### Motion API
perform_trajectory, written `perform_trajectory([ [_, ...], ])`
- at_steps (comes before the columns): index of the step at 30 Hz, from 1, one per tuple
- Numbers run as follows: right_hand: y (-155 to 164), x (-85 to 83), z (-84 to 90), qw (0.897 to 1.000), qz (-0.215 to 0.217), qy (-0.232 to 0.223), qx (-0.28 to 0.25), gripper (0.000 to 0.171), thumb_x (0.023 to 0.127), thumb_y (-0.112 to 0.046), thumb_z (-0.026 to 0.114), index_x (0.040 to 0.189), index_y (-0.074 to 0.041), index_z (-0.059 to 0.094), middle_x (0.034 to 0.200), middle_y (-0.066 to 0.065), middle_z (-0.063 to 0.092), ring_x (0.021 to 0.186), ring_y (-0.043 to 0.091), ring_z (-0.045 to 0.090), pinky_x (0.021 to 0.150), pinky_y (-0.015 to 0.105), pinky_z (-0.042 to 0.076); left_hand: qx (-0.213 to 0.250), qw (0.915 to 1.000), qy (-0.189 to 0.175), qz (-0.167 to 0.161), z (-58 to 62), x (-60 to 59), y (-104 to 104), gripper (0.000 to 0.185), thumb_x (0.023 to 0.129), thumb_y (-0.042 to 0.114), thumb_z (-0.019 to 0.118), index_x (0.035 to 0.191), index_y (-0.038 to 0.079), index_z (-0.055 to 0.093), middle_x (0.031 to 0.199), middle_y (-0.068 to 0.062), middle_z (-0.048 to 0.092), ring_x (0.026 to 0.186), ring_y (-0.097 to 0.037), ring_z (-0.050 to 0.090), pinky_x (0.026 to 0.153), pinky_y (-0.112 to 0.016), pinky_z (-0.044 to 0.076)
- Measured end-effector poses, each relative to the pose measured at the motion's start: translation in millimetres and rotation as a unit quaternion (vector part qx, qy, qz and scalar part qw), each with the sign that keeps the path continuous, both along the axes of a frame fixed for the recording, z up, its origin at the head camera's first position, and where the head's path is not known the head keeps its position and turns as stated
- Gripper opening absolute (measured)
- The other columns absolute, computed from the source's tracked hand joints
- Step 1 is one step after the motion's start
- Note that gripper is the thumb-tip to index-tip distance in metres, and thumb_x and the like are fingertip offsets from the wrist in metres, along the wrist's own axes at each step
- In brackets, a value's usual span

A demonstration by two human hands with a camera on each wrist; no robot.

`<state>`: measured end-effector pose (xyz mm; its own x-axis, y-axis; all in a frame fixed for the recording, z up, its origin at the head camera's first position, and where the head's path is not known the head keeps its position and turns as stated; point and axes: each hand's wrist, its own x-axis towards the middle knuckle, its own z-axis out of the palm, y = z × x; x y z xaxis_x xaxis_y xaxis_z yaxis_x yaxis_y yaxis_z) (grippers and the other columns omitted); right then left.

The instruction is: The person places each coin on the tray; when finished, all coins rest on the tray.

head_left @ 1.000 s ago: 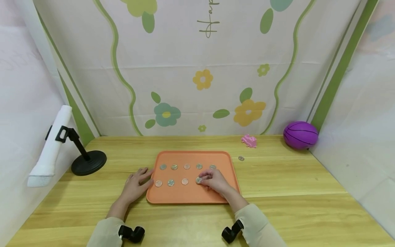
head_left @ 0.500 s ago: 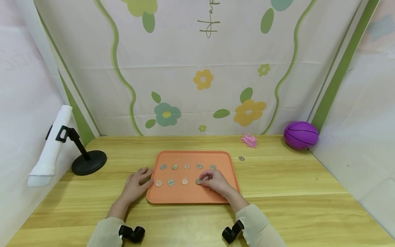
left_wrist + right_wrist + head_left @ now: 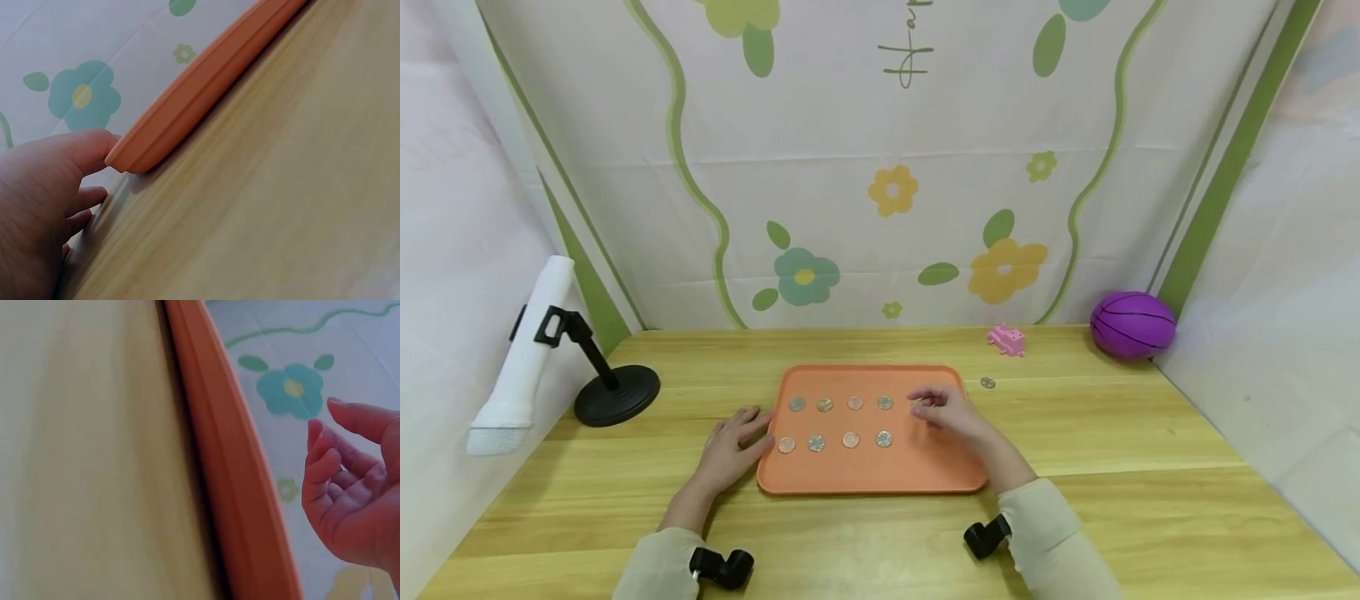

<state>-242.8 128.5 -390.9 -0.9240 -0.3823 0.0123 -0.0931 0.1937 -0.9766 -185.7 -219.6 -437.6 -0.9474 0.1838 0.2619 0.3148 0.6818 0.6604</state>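
On the wooden table lies an orange tray (image 3: 865,475) bearing several coins in two rows. The rightmost coin (image 3: 883,438) of the near row lies flat. My right hand (image 3: 951,417) hovers over the tray's right part, its fingers largely hiding the last coin of the far row. In the right wrist view, thumb and forefinger of the right hand (image 3: 356,481) stand apart with nothing between them. My left hand (image 3: 730,450) rests at the tray's left edge; in the left wrist view its thumb (image 3: 94,147) touches the rim, with the other fingers loose.
One coin (image 3: 987,382) lies on the table right of the tray. Behind it are a small pink toy (image 3: 1007,340) and a purple ball (image 3: 1132,325). At left, a white microphone (image 3: 523,358) leans in a black stand (image 3: 617,393). A flowered cloth (image 3: 850,125) hangs behind.
My right hand has let go of the near row's rightmost coin and moved up and right toward the far row's end. The left hand has stayed at the tray's edge.
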Motion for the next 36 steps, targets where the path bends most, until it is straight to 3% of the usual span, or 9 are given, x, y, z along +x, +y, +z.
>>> perform_trajectory([
  [6, 35, -15.9, 8.2, 0.998, -0.056, 0.028, 0.016, 0.034, 0.082, -0.008, 0.059, 0.109, 0.011, 0.052, 0.079, 0.004, 0.057, 0.062, 0.018, 0.05, 0.056, 0.033, 0.044, -0.003, 1.0, -0.001, 0.004, -1.3, -0.8, -1, 0.048, 0.086, 0.028, 0.053, 0.126, 0.004, 0.046, 0.13, -0.025, 0.033, 0.122, -0.04, 0.019, 0.094, -0.057, 0.004],
  [10, 59, -29.9, 3.3, 0.995, -0.092, 0.038, 0.022, 0.034, 0.082, -0.01, 0.059, 0.109, 0.01, 0.053, 0.077, 0.0, 0.057, 0.063, 0.017, 0.051, 0.056, 0.031, 0.045, -0.002, 1.0, -0.005, 0.006, -0.6, -0.8, 0, 0.047, 0.086, 0.028, 0.053, 0.126, 0.005, 0.046, 0.13, -0.024, 0.033, 0.122, -0.04, 0.018, 0.095, -0.056, 0.003],
  [17, 87, -51.1, -8.5, 0.985, -0.17, -0.027, -0.016, 0.038, 0.082, -0.008, 0.058, 0.113, 0.011, 0.049, 0.076, -0.003, 0.057, 0.063, 0.01, 0.05, 0.057, 0.024, 0.045, 0.0, 1.0, -0.001, 0.004, 0.9, 0.2, 2, 0.047, 0.086, 0.027, 0.053, 0.126, 0.004, 0.046, 0.129, -0.025, 0.033, 0.121, -0.041, 0.019, 0.094, -0.057, 0.004],
  [23, 97, -62.6, -19.0, 0.98, -0.189, -0.056, -0.037, 0.038, 0.083, -0.005, 0.056, 0.115, 0.012, 0.046, 0.077, 0.0, 0.058, 0.057, 0.008, 0.048, 0.049, 0.019, 0.041, 0.002, 1.0, -0.003, 0.004, 2.5, 0.6, 1, 0.047, 0.086, 0.028, 0.053, 0.126, 0.004, 0.046, 0.129, -0.025, 0.033, 0.122, -0.041, 0.019, 0.095, -0.056, 0.004],
  [29, 101, -67.5, -26.2, 0.974, -0.208, -0.085, -0.02, 0.04, 0.083, -0.008, 0.057, 0.117, 0.008, 0.046, 0.079, 0.003, 0.057, 0.057, 0.008, 0.048, 0.052, 0.019, 0.044, 0.002, 1.0, -0.003, 0.002, 2.2, 0.5, 0, 0.048, 0.086, 0.028, 0.053, 0.126, 0.004, 0.046, 0.13, -0.025, 0.033, 0.121, -0.041, 0.019, 0.094, -0.057, 0.004],
  [36, 104, -72.5, -37.0, 0.974, -0.216, -0.068, 0.0, 0.039, 0.08, -0.005, 0.06, 0.113, 0.011, 0.049, 0.073, 0.004, 0.057, 0.052, 0.005, 0.047, 0.046, 0.017, 0.042, 0.007, 0.9999, -0.006, 0.004, 2.4, 1.2, 2, 0.047, 0.086, 0.028, 0.053, 0.126, 0.004, 0.046, 0.13, -0.025, 0.033, 0.122, -0.04, 0.019, 0.095, -0.056, 0.003],
])
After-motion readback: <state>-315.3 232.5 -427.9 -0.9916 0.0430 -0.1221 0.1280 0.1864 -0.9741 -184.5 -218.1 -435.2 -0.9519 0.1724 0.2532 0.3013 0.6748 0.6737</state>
